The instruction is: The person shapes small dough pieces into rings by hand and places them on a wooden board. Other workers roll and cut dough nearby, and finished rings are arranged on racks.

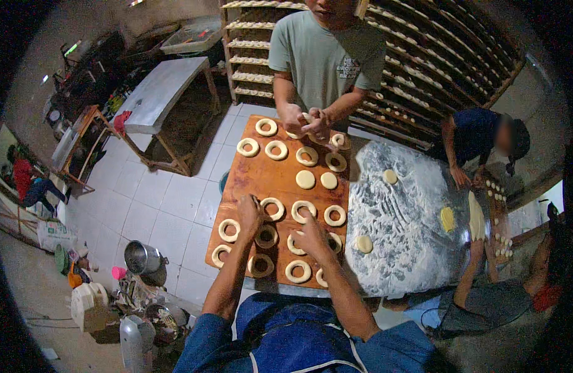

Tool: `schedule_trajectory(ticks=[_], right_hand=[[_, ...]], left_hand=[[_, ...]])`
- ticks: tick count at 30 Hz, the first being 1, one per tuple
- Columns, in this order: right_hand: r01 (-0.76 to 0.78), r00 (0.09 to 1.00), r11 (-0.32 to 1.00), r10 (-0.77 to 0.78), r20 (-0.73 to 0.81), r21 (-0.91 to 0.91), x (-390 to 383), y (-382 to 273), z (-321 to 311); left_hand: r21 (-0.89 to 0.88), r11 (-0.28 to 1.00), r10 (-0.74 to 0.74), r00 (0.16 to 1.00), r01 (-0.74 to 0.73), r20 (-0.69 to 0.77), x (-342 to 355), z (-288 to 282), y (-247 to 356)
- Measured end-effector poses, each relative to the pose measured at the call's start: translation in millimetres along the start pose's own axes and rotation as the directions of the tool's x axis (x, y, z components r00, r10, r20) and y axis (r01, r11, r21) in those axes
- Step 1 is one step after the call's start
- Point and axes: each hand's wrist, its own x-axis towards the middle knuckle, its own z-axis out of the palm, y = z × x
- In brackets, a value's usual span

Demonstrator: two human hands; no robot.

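My left hand [250, 211] has its fingers curled at the board, just left of a dough ring [272, 202]; whatever is in them is hidden. My right hand [314, 236] has fingers apart, reaching to the lower edge of another ring [304, 205]. Several pale rings lie on the wooden board [249, 180] around both hands, with two solid dough discs [305, 180] above them. Across the board, a person in a grey-green T-shirt has both hands [305, 124] pinched round a piece of dough.
A flour-dusted metal table [398, 248] with dough discs adjoins on the right, where other people [473, 137] work. Racks of dough trays [249, 50] stand behind, an empty-topped metal table [162, 90] at back left. A pot [143, 255] and utensils sit on the floor at left.
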Motion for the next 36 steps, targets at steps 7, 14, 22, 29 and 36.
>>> schedule_trajectory(ticks=[7, 14, 22, 29, 36], right_hand=[[-0.064, 0.916, 0.997, 0.072, -0.395, 0.034, -97.9, 142.7, -66.4], [-0.254, 0.952, 0.843, 0.132, -0.275, -0.475, -87.4, 167.1, -116.5], [-0.105, 0.895, 0.814, 0.328, -0.303, 0.571, -101.8, 200.4, -125.9], [-0.346, 0.896, 0.926, 0.373, -0.239, 0.151, -149.5, 236.4, -148.8], [-0.155, 0.888, 0.790, 0.374, -0.267, 0.593, -154.7, 183.7, -151.8]], left_hand=[[-0.177, 0.983, 0.090, 0.977, -0.055, 0.193, 10.0, -36.3, 19.5], [-0.592, 0.806, 0.184, 0.952, -0.004, 0.243, -30.1, -24.0, 99.3], [-0.707, 0.686, 0.478, 0.838, -0.170, 0.262, -136.2, 62.1, 223.1], [-0.580, 0.788, 0.448, 0.839, -0.207, 0.309, -171.4, 57.2, 271.6], [-0.692, 0.457, 0.257, 0.662, 0.559, 0.704, -180.3, 46.5, 291.1]])
